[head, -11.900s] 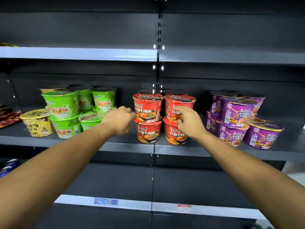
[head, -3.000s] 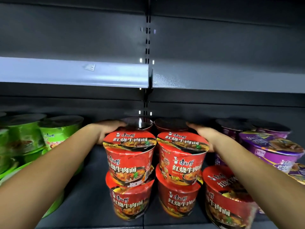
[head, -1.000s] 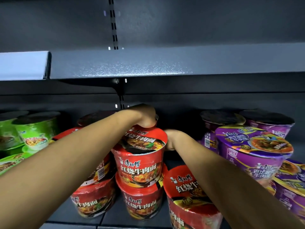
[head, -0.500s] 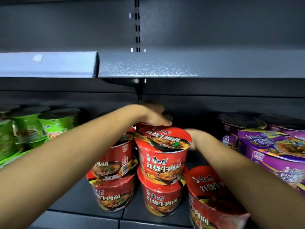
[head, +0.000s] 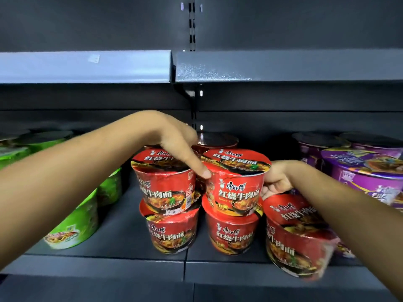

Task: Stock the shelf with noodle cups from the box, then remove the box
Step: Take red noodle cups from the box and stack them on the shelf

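Red noodle cups stand in two-high stacks on the dark shelf (head: 122,232). The upper right red cup (head: 236,182) is held between both hands: my left hand (head: 178,147) reaches over the upper left red cup (head: 163,182) with its thumb pressed on the right cup's left rim, and my right hand (head: 275,179) grips its right side. Two lower red cups (head: 172,232) (head: 233,232) carry the upper ones. A single red cup (head: 296,238) sits under my right forearm. More red cups (head: 218,140) stand behind. No box is in view.
Green noodle cups (head: 74,223) fill the shelf's left side and purple noodle cups (head: 366,171) the right. The shelf above (head: 283,66) hangs low over the stacks. A slotted upright (head: 192,29) runs down the back panel.
My left hand has slid from the top of the rear cup down onto the front right cup's rim. My right hand has come forward to its side. The view has shifted left.
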